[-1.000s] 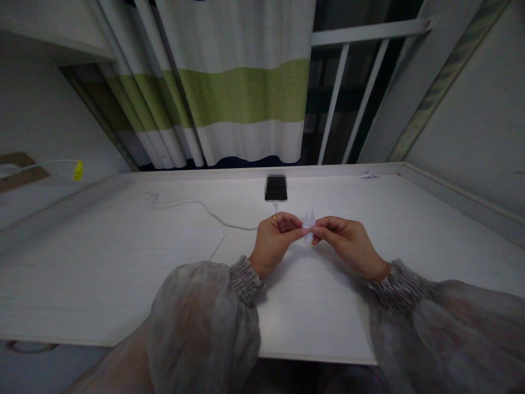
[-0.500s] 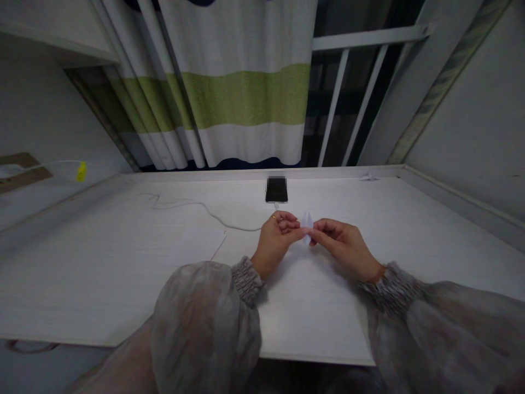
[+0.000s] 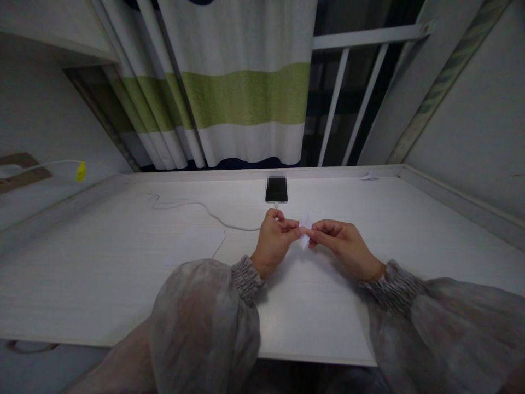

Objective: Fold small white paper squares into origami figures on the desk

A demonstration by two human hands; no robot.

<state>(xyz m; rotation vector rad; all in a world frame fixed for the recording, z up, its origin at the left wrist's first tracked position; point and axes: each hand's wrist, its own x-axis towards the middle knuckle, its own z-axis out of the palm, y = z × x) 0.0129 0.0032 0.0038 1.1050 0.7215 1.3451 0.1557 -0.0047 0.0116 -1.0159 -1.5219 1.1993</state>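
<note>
Above desk (image 3: 311, 317), both hands (image 3: 272, 244) (image 3: 345, 247) pinching folded paper (image 3: 305, 221), yellow tag (image 3: 81, 171) unreadable

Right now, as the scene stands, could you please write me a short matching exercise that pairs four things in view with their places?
Things
1. small folded white paper
2. black rectangular phone
3. green-and-white cloth curtain
4. small yellow tag

Places
A. hanging beyond the flat white tabletop
B. pinched between the fingers of the bare left hand and bare right hand
C. on a thin white cable at the far left
D. lying near the tabletop's far edge

Pairs: 1-B, 2-D, 3-A, 4-C
</note>
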